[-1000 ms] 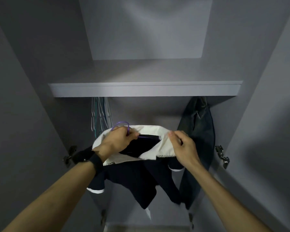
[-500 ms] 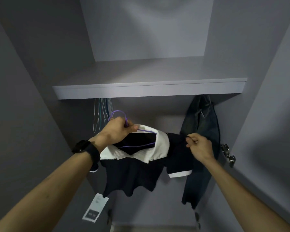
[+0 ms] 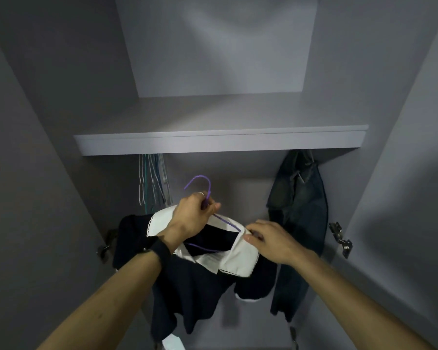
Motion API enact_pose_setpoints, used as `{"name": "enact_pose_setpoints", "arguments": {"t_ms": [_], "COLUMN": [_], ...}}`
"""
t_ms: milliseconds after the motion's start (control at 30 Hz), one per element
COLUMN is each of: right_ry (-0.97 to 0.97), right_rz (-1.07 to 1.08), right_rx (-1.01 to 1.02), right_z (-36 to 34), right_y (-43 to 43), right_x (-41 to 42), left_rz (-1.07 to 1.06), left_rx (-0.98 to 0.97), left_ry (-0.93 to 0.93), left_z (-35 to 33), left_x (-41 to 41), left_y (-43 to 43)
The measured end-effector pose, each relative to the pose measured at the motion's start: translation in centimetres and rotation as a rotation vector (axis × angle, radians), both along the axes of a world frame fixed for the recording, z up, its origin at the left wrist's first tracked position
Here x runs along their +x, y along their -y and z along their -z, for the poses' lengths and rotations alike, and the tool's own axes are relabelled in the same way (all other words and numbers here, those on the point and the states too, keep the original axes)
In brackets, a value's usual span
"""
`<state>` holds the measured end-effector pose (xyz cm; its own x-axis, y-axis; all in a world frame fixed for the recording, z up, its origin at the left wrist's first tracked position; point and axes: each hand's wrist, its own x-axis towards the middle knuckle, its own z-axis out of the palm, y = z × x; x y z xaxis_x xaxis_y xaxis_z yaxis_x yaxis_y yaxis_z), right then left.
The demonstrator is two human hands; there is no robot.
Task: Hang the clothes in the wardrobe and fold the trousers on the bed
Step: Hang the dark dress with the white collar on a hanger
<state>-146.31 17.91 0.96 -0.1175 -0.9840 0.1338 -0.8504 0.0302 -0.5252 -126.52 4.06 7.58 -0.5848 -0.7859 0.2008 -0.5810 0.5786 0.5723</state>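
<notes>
- Head view. The wardrobe (image 3: 233, 173) is open, and its shelf (image 3: 220, 144) runs across the middle of the frame.
- Under the shelf, a bunch of bare wire hangers (image 3: 152, 183) hangs at 11 o'clock from the hands. A denim garment (image 3: 299, 223) hangs at 3 o'clock, near the right wall.
- The left hand (image 3: 195, 218) is clamped round the neck of a purple hanger (image 3: 200, 180). The hook stands at 12 o'clock of the hand, free in the air below the shelf.
- A dark top (image 3: 195, 286) with a white collar (image 3: 238, 261) sits on the hanger. It drapes to 6 o'clock of both hands, inside the lower compartment's opening.
- The right hand (image 3: 271, 241), at 4 o'clock of the left, pinches the collar between thumb and fingers where the hanger's arm passes under it.
- A white tag (image 3: 173, 342) hangs below the top at the frame's bottom edge.
</notes>
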Motion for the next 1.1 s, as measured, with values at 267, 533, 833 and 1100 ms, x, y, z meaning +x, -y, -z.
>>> {"name": "enact_pose_setpoints", "arguments": {"t_ms": [267,533,833,1100], "right_ry": [-0.122,-0.203,-0.03,0.05], "right_rz": [0.027,0.216,0.539,0.658], "right_rx": [0.189,0.27,0.281,0.225], "right_z": [-0.2,0.7,-2.2,-3.1], "right_y": [-1.5,-3.3,-1.8,0.0], "right_x": [1.9,1.9,-2.0,-6.5], "left_rz": [0.078,0.169,0.179,0.123], "left_rx": [-0.07,-0.1,-0.603,-0.88], "left_ry": [-0.035,0.222,0.128,0.031], "left_z": [2.7,5.0,0.1,-1.5], "left_x": [-1.4,-1.0,-3.0,-9.5], "left_y": [-1.0,0.8,3.9,6.1]}}
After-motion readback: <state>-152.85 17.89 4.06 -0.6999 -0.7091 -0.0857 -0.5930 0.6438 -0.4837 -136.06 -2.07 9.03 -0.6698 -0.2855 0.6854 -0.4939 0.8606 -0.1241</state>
